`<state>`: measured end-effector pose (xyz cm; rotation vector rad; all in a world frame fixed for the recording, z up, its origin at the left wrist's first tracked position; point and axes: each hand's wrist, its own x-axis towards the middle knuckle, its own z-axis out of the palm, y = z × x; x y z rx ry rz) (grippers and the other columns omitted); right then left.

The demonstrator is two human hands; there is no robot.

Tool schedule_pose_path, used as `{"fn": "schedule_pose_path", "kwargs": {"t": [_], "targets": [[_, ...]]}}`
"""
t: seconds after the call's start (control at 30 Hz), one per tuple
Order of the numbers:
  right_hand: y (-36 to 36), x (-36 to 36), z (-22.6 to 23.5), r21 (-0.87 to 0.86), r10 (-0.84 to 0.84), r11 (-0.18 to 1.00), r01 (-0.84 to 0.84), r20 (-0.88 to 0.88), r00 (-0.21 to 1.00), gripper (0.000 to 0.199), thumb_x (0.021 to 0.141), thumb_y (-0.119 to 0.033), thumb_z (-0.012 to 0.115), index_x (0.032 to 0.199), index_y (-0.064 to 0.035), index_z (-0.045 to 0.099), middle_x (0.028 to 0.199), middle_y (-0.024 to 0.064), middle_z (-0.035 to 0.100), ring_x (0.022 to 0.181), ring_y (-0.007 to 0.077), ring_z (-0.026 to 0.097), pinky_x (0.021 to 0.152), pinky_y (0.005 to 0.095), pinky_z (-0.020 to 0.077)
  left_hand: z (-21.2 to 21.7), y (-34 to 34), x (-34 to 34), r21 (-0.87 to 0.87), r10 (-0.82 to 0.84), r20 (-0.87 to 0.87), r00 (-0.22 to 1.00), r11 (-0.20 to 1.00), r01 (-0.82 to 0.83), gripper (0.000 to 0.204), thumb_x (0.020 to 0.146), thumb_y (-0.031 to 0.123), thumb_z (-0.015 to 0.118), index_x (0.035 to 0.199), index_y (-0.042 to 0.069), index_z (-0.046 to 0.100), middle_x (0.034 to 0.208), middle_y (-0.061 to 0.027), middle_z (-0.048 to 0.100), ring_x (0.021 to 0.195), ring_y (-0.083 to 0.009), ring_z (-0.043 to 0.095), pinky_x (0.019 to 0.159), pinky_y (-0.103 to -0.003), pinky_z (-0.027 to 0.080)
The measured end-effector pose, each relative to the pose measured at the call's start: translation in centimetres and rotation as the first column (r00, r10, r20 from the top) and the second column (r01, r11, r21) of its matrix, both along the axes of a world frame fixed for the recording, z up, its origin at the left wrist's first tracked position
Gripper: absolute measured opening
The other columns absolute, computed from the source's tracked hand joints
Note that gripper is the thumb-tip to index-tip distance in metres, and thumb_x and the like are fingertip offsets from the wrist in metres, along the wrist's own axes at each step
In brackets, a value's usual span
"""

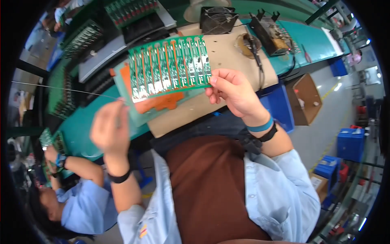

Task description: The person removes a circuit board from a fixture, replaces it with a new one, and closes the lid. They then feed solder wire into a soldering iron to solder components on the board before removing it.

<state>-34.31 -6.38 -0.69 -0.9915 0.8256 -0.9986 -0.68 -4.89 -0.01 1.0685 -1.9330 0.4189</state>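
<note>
My right hand [235, 94] pinches the lower right corner of a green circuit board panel [168, 69] between thumb and fingers. The panel is held raised and slightly tilted, with rows of narrow boards and shiny solder areas on it. Below it, partly covered, are an orange plate [162, 102] and a pale green translucent sheet [140, 118]. My left hand [109, 128] is raised near the panel's lower left corner. It is smeared by motion, so its fingers and anything in them cannot be made out. A thin pale line [67, 87] runs from the left toward that hand.
A soldering iron [255, 49] lies by a solder wire spool [245, 44] on brown board [227, 65]. Behind are a fan [218, 20] and a dark metal device [270, 34]. More circuit panels [83, 38] stand left. A co-worker [83, 199] sits at lower left. A blue bin [280, 105] is right.
</note>
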Motion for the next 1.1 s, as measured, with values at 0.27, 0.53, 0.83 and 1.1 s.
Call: {"fn": "schedule_pose_path", "kwargs": {"t": [0.27,0.53,0.83,1.1], "targets": [[0.7,-5.9,-1.2,-0.103,-0.226,0.972,0.212,-0.158,0.961,0.016,0.107,-0.018,0.06,0.103,-0.0029,0.065,0.09,0.0073,0.071,0.074,0.0128,0.066,0.067,0.0247,0.0504,-2.6,6.0,4.4,-0.238,0.111,-0.263,0.958,0.955,-0.176,0.018,0.092,0.004,0.077,0.11,0.004,0.078,0.093,-0.0133,0.073,0.07,-0.0227,0.064,0.056,-0.029,0.049],[0.9,-6.0,-1.7,-0.104,-0.233,0.97,0.218,-0.177,0.956,0.016,0.107,-0.017,0.059,0.107,-0.0016,0.064,0.089,0.0083,0.071,0.075,0.0139,0.066,0.07,0.0263,0.0505,-1.6,3.5,-4.6,0.25,-0.081,0.172,0.982,0.968,0.036,0.027,0.079,0.025,0.086,0.103,0.016,0.078,0.091,0.002,0.069,0.067,-0.0159,0.06,0.057,-0.031,0.048],[2.0,-8.2,-1.2,-0.12,-0.37,0.926,0.357,-0.12,0.921,0.017,0.107,-0.016,0.061,0.113,-0.0007,0.064,0.088,0.0086,0.069,0.074,0.016,0.065,0.067,0.0279,0.0499,-4.5,-0.4,-6.2,0.271,-0.17,0.242,0.955,0.957,0.102,0.02,0.077,0.02,0.082,0.095,0.014,0.073,0.086,0.0037,0.061,0.07,-0.0137,0.061,0.058,-0.028,0.048],[2.5,-11.5,-1.4,-0.184,-0.444,0.884,0.43,-0.039,0.895,0.019,0.107,-0.016,0.06,0.114,0.0009,0.063,0.088,0.0087,0.069,0.072,0.0151,0.063,0.066,0.0263,0.0499,-1.4,-0.7,-5.3,0.143,-0.362,0.299,0.883,0.932,0.334,0.028,0.072,0.012,0.089,0.096,0.009,0.076,0.087,-0.0032,0.07,0.065,-0.0166,0.065,0.055,-0.028,0.048]]}}
